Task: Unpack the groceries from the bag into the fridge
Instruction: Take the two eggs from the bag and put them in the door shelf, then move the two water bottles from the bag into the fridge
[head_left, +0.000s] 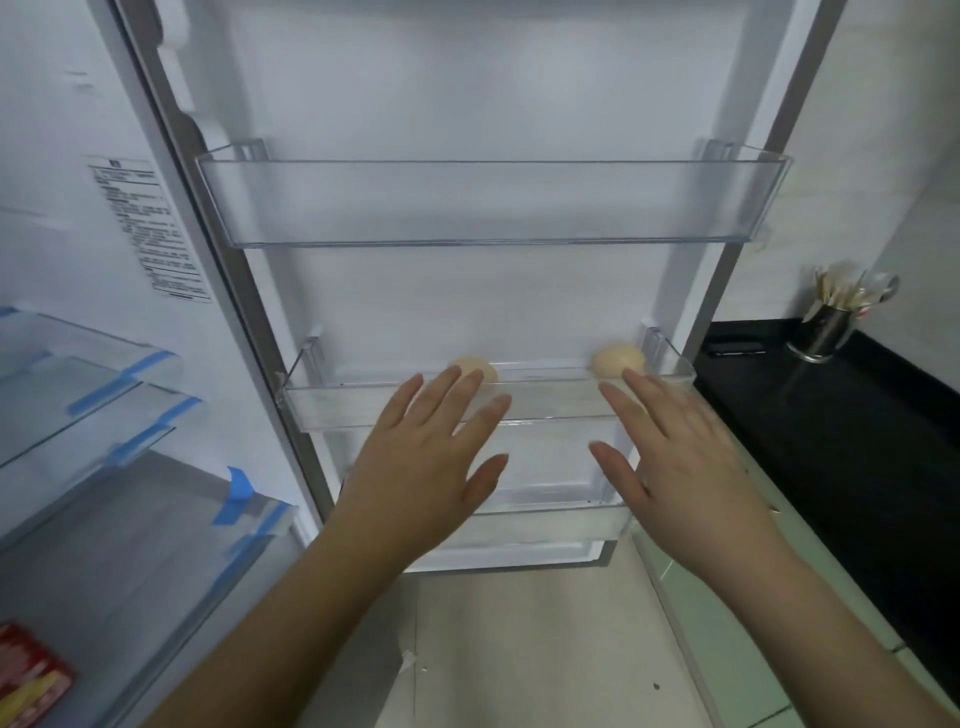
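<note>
Head view
Left hand: we see our left hand (423, 457) stretched out flat, palm down, fingers straight and spread apart, holding nothing.
Right hand: our right hand (685, 457) is the same, flat with fingers straight and slightly apart, holding nothing; it is a little blurred.
Left egg: one egg (480, 368) lies just beyond our left hand's fingertips, inside the middle door bin (550, 410); we cannot tell whether the fingers touch it, as they cover its lower part.
Right egg: a second egg (615, 359) lies just past our right hand's index fingertip, at the bin's far end beside its side wall; we cannot tell if there is contact.
Look of the eggs: both are pale tan, rounded and smooth, seen partly through clear plastic.
Between the eggs: they sit well apart, with bare bin floor between our two hands.
Upper door bin: a clear bin (493, 205) hangs well above both hands.
Lower door bin: another clear bin (545, 512) shows under and between our hands.
Fridge shelves: glass shelves with blue tape (104, 410) lie left of our left hand.
Red packet: a red packet (31, 675) lies on a lower shelf, near our left forearm.
Bench: a black bench (841, 441) runs right of our right hand, carrying a metal utensil cup (826, 330).
</note>
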